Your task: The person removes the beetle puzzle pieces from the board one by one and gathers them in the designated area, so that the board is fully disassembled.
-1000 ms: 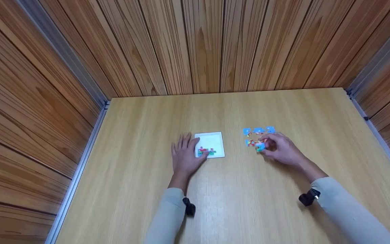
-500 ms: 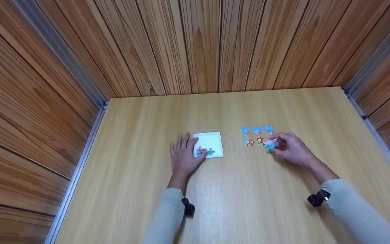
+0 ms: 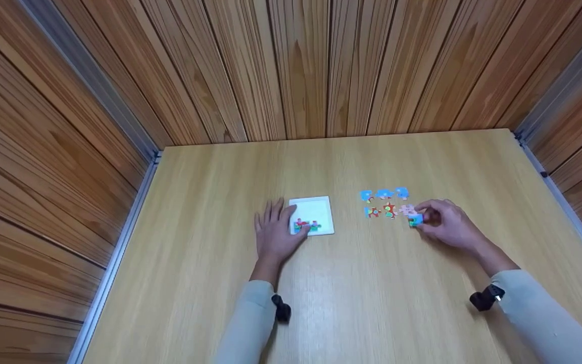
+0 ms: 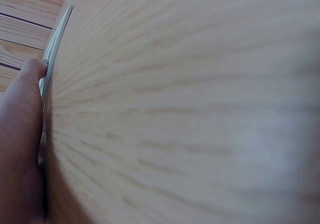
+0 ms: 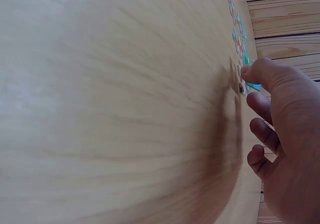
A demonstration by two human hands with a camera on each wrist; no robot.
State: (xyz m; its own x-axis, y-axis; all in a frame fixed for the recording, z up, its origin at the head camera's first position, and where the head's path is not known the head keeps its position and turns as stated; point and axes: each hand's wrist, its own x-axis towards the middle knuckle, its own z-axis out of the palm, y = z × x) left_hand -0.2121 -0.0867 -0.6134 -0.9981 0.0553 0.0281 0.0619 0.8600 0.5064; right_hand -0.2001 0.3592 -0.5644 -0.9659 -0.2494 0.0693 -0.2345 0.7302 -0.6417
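My left hand (image 3: 277, 237) lies with fingers spread on the table, its thumb over the near part of a white square tray (image 3: 324, 207). Inside that tray, along its near side, are red and green puzzle pieces (image 3: 313, 225), partly hidden by the thumb. Between thumb and fingertips my right hand (image 3: 445, 222) pinches a blue-and-green puzzle piece (image 3: 415, 220). Just beyond it lies a pink puzzle piece (image 3: 406, 209). In the right wrist view a bit of the held piece (image 5: 255, 87) shows behind the thumb, while the other fingers curl loosely.
Three blue puzzle pieces (image 3: 384, 194) form a far row on the table (image 3: 351, 283). Nearer lie a red-and-yellow piece (image 3: 372, 212) and a red-and-green piece (image 3: 390, 210), left of the pink one. Wood-panelled walls (image 3: 301, 71) enclose the table's back and sides.
My right hand has moved rightward along the near row with the blue-and-green puzzle piece, uncovering the red-and-green and pink pieces. My left hand has stayed at the tray.
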